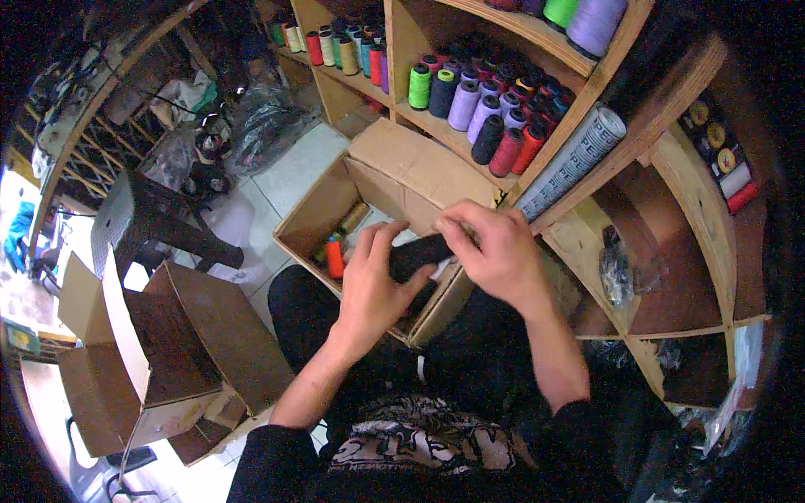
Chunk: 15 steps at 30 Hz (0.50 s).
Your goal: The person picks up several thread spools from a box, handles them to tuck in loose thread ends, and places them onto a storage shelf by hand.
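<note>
My left hand (369, 281) is wrapped round a black thread spool (412, 258), which lies sideways above an opened cardboard box (419, 172) between my knees. At the spool's right end, my right hand (495, 251) is closed in a pinch. What its fingers hold, if anything, is too small to make out. Inside the box, left of my left hand, stands an orange thread spool (334, 258). Other contents of the box are partly hidden by my hands.
Wooden shelves ahead carry several coloured thread spools (463, 105). A printed roll (579, 159) leans against the shelf at right. At left stand an open cardboard box (214, 335) and a dark stool (151, 210). Plastic bags (268, 126) lie behind them.
</note>
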Motion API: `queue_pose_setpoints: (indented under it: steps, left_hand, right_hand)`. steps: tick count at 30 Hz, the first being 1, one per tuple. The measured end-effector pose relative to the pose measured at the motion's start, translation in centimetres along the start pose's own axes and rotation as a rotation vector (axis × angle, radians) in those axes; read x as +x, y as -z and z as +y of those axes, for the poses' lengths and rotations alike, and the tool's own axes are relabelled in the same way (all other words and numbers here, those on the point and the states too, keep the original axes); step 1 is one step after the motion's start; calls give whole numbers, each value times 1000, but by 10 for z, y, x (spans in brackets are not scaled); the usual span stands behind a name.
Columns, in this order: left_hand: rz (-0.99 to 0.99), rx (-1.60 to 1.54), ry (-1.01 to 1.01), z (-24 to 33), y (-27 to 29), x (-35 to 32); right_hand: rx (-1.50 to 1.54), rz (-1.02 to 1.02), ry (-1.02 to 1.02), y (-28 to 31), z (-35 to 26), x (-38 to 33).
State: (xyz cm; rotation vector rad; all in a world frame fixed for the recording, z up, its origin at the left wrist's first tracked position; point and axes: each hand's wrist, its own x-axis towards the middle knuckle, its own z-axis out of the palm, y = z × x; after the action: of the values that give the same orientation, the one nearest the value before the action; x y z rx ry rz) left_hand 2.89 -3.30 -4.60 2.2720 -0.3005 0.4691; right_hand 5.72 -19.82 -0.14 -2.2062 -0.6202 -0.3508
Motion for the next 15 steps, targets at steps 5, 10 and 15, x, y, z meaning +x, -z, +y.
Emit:
queue_pose_setpoints:
  steps: [5, 10, 15]
  left_hand:
    - [300, -178, 16, 0, 1, -3]
    - [139, -599, 268, 20, 17, -5]
    - [13, -777, 352, 19, 23, -5]
  right_hand:
    - [361, 80, -340, -18, -4, -44]
    - [477, 62, -424, -38, 15, -50]
    - [383, 86, -280, -40, 43, -42]
